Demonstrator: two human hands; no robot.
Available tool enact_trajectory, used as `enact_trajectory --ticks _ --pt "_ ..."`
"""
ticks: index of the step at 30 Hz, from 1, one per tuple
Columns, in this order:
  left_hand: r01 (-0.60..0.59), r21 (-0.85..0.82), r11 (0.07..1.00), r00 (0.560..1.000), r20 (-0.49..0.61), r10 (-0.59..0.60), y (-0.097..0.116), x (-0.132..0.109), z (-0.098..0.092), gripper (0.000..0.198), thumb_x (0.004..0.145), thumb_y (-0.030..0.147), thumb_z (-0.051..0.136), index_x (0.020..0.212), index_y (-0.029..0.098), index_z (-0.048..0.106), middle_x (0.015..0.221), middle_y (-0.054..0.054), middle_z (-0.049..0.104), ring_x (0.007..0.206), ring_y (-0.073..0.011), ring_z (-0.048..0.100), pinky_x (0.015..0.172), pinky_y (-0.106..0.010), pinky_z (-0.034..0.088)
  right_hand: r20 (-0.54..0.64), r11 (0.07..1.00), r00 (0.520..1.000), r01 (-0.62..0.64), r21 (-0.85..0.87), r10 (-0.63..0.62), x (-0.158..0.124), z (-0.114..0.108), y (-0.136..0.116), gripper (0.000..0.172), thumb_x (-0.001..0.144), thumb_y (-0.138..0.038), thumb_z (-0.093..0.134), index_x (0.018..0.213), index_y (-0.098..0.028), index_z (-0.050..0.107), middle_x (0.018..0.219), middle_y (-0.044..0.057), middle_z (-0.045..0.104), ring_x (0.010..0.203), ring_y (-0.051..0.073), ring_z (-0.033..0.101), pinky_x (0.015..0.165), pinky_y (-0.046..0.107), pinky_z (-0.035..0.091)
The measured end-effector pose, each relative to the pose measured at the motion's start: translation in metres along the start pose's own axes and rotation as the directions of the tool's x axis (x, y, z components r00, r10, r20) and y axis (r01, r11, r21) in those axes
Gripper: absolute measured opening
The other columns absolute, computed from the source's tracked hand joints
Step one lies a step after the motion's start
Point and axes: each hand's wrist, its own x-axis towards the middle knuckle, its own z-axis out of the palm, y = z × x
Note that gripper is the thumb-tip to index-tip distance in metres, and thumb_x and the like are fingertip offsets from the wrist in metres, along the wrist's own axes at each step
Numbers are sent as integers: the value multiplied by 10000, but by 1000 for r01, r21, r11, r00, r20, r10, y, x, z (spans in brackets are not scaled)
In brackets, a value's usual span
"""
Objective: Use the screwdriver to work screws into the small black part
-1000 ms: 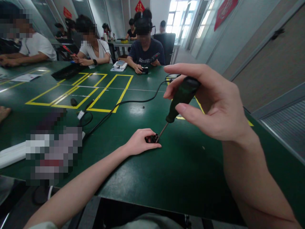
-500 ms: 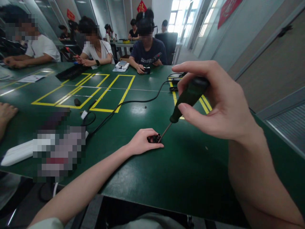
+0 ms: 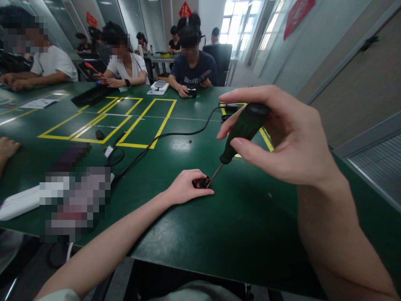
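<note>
A dark-handled screwdriver point(image 3: 242, 129) slants down to the left, its thin metal shaft ending at a small black part. My right hand point(image 3: 282, 133) is around the handle, with the thumb on the near side; the index finger stretches out past the handle and another finger reaches behind it. Low on the green table point(image 3: 232, 234), my left hand point(image 3: 186, 186) grips the small black cylindrical part point(image 3: 205, 182) between thumb and fingers. That part shows a shiny round end; the fingers cover much of it. The exact spot where the tip meets it is too small to make out.
A black cable point(image 3: 181, 133) crosses the table beyond my hands. Yellow tape point(image 3: 164, 125) marks rectangles. On the left lie a white box-like object point(image 3: 23, 202) and a small black piece point(image 3: 100, 134). Several people sit across the table; another person's hand point(image 3: 8, 148) rests at the left edge.
The fingers of my right hand have shifted around the screwdriver handle, one now reaching further out on its left. My left hand keeps its grip. The whole view has moved slightly.
</note>
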Motion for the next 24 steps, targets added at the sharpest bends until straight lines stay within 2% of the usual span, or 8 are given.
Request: enact_trajectory --ticks 2,6,9,12,14,16,19,24 --pt "10 8 1000 1000 -7 -9 0 1 1 381 868 510 890 946 150 793 790 -7 676 670 -135 588 647 -257 465 4 999 1000 7 -31 -7 0 3 0 513 824 -200 801 1307 -330 688 1091 7 781 910 252 785 798 406 663" --pt "37 44 998 999 -27 -36 1 2 2 421 844 553 896 917 161 757 791 -1 671 678 -139 577 651 -263 457 -82 989 996 21 -147 -34 2 9 5 537 774 -281 878 1273 -292 681 1226 24 781 800 201 749 632 330 614" --pt "64 56 996 997 -46 -61 1 2 1 481 781 590 929 892 166 729 831 -11 688 697 -148 571 656 -272 449 -131 993 991 16 -115 -31 1 11 10 497 807 -192 795 1273 -301 659 1057 1 774 781 189 726 658 328 609" --pt "61 -15 998 998 -15 -62 1 0 -3 553 733 565 962 1068 175 758 964 -36 742 722 -148 575 666 -275 461 -223 997 972 70 -20 -72 2 11 14 433 784 -113 705 1167 -307 653 853 -35 674 734 185 681 676 349 581" --pt "49 -105 993 998 55 -43 0 -1 -6 598 776 492 938 1256 190 749 1037 -42 764 722 -138 575 670 -268 468 -289 992 952 121 43 -104 4 12 15 362 768 -109 685 1068 -308 647 813 -33 635 684 188 645 631 361 548" --pt "55 -183 982 991 129 -31 -1 -2 -8 558 834 433 885 1312 179 749 969 -29 761 702 -131 569 657 -257 462 -332 987 936 147 58 -120 5 13 16 302 770 -132 693 1006 -313 639 837 -17 647 666 195 629 613 378 545" --pt "87 -212 973 986 161 -53 -3 -3 -8 424 862 445 859 1148 139 797 790 0 697 670 -129 563 636 -249 449 -339 986 931 163 43 -139 7 15 14 261 775 -174 700 985 -314 634 915 -4 650 664 184 628 604 375 557" --pt "62 -82 995 997 44 -59 -1 -1 -2 479 749 554 955 874 167 702 764 32 639 653 -123 543 617 -248 418 -303 987 944 152 43 -132 4 18 7 284 771 -156 680 1011 -292 612 935 -18 597 690 149 646 623 341 552"
